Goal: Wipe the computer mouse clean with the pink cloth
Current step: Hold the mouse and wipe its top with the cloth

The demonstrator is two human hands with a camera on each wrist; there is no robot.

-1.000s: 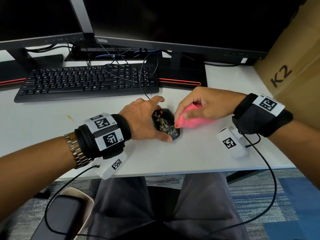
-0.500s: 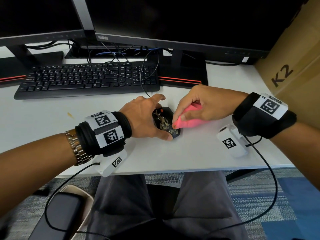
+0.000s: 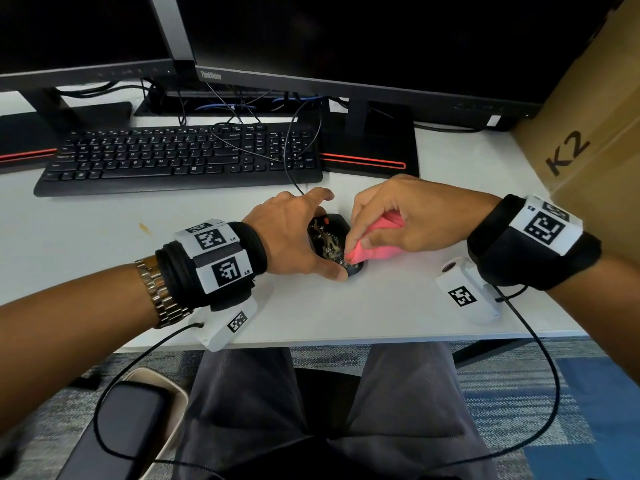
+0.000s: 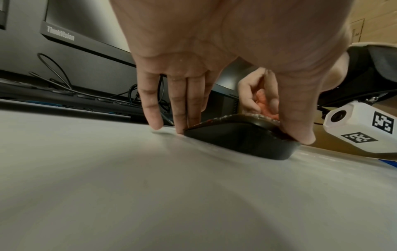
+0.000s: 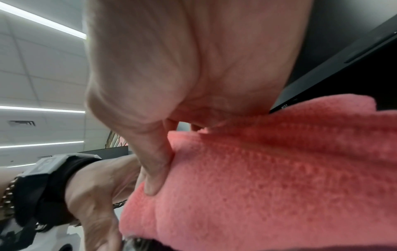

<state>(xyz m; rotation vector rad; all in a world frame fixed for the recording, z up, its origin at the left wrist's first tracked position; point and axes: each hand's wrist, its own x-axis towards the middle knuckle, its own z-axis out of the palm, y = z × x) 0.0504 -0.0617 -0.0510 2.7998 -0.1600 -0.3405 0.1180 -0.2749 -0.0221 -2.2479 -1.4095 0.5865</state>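
1. The mouse (image 3: 330,244) is black and low-domed, lying flat on the white surface (image 3: 86,244) near its front edge, in front of the keyboard's right end. Its top is smeared with tan and whitish grime, with a small red spot at the far end. Its cord runs away toward the far side.
2. In the left wrist view the mouse (image 4: 240,135) shows a dark, clean side wall with crumbs along its upper edge.
3. The pink cloth (image 3: 375,245) is fuzzy and bunched into a wad. Its lower left tip presses on the near right part of the mouse's top; the rest rises to the right of the mouse.
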